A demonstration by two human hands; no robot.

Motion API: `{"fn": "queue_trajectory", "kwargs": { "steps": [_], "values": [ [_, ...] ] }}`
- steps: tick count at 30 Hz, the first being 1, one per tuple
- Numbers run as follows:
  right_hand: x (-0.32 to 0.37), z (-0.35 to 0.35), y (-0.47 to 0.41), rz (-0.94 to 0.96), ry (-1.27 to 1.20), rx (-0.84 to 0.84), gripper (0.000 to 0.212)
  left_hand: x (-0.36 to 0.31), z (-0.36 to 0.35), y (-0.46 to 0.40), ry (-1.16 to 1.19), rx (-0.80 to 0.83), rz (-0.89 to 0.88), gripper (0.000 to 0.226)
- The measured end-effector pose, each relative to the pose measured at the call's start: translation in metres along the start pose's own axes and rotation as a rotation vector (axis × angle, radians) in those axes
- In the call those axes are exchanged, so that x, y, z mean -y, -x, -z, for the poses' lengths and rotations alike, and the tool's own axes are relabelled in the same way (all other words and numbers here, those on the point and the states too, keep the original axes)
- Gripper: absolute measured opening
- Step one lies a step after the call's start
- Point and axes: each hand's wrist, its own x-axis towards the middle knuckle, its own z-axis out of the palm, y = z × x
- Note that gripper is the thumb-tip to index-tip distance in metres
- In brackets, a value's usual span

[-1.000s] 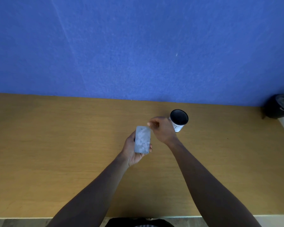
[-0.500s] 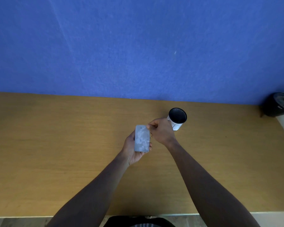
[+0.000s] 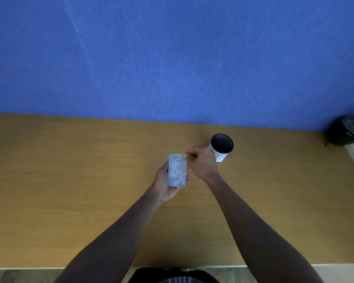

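Note:
My left hand (image 3: 165,185) holds a flat grey rectangular object (image 3: 177,170), like a deck of cards or a phone, above the wooden table (image 3: 70,170). Its pale mottled face points up at me. My right hand (image 3: 201,163) is just to its right, with thumb and fingers curled and pinching the object's top right corner. Behind my right hand stands a white cup (image 3: 221,148) with a black inside, upright on the table.
A blue wall (image 3: 172,58) rises right behind the table. A black pot with a plant (image 3: 348,130) sits at the far right edge. The table's near edge runs along the bottom of the view.
My right hand has moved left from near the cup to the grey object's top right corner and closed its fingers on it. My left hand has stayed almost still.

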Motion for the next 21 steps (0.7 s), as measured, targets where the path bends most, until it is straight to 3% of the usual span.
{"fn": "queue_trajectory", "kwargs": {
  "steps": [14,21],
  "values": [
    [-0.001,0.0,0.004,-0.064,-0.223,0.08,0.012,0.001,0.003,-0.002,0.076,0.014,-0.028,0.038],
    [-0.001,-0.002,0.013,-0.104,-0.303,0.102,0.01,-0.006,0.003,-0.001,0.075,0.095,-0.036,0.039]
  ]
}}
